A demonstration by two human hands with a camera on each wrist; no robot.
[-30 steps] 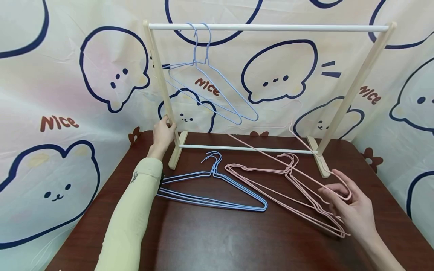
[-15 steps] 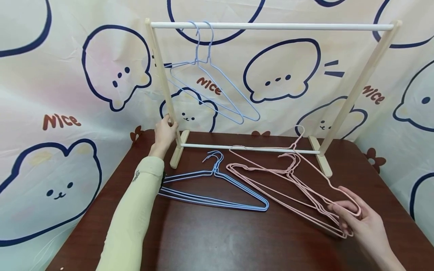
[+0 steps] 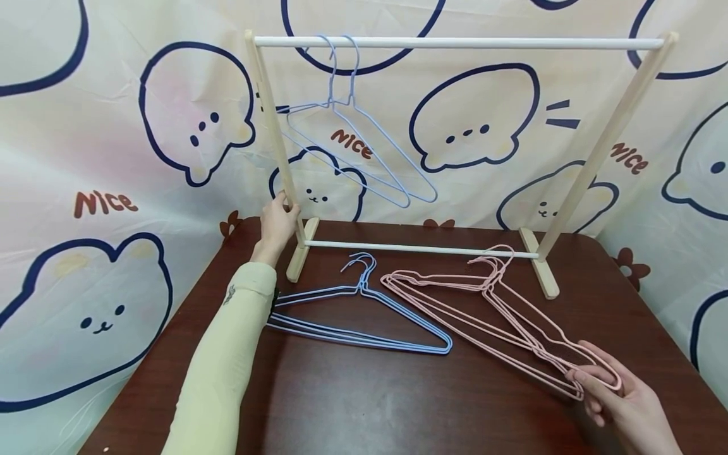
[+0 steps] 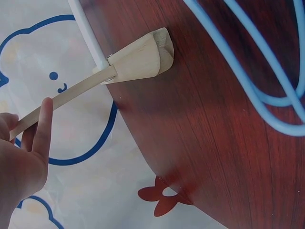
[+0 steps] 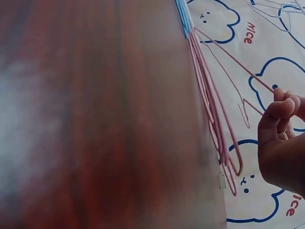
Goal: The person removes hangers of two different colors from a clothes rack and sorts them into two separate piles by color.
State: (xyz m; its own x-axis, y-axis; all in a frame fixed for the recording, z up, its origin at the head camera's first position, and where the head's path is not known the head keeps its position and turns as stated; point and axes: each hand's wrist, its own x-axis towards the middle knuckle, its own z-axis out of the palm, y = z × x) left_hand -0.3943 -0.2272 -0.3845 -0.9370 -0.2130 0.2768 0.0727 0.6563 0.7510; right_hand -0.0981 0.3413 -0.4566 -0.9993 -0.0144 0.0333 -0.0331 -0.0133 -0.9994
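Note:
My left hand (image 3: 277,221) grips the rack's left wooden post (image 3: 274,129) low down; in the left wrist view its fingers wrap the slim post (image 4: 76,90) above the wooden foot (image 4: 136,59). At the right, my right hand (image 3: 625,401) holds a pink wire hanger (image 5: 238,62) by its right-hand end, thumb and fingers pinching the wire. That hanger lies over several pink hangers (image 3: 486,287) on the table and overlaps them in the head view, its hook near the rack's lower bar. The right wrist view shows it tilted away from the stack.
Several blue hangers (image 3: 364,344) lie stacked on the brown table (image 3: 341,411), left of the pink ones. Two more blue hangers (image 3: 352,76) hang from the white top rail (image 3: 483,43), near its left end. Behind is a cartoon-print cloth (image 3: 193,107).
My right hand has drawn the pink hanger toward me, right and down, lowering it over the pink stack. The left hand stays on the post; the head view shifted slightly.

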